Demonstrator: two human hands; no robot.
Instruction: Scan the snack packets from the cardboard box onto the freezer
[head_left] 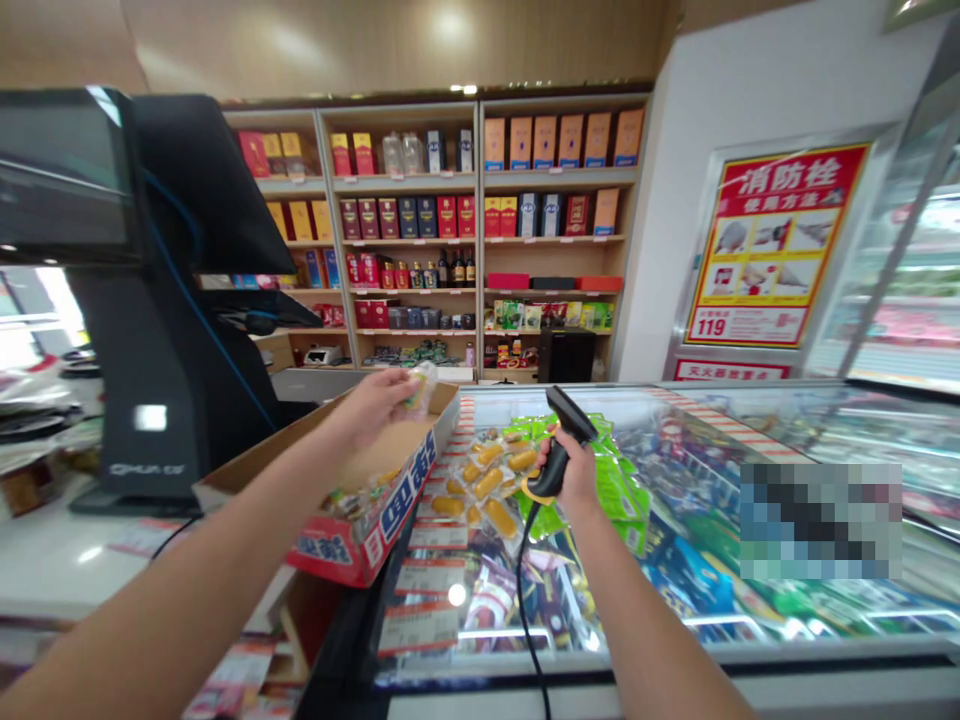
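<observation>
My left hand [381, 402] is closed on a small clear snack packet [421, 390], held above the far end of an open cardboard box [360, 545]. Several wrapped items lie in the bottom of that box. My right hand [574, 468] grips a black and yellow barcode scanner [556, 462], its head tilted up and its cable [521, 590] hanging toward me. Below and left of the scanner, several yellow snacks in clear wrappers [489, 484] lie on the glass top. Bright green packets [626, 490] are spread beneath and beside my right hand.
A glass-topped freezer [675, 400] with coloured packages inside spans the front and right. On the left counter stands a black checkout terminal [172, 350]. Shelves [480, 240] of boxes and bottles line the back wall. A red poster [780, 245] hangs at right.
</observation>
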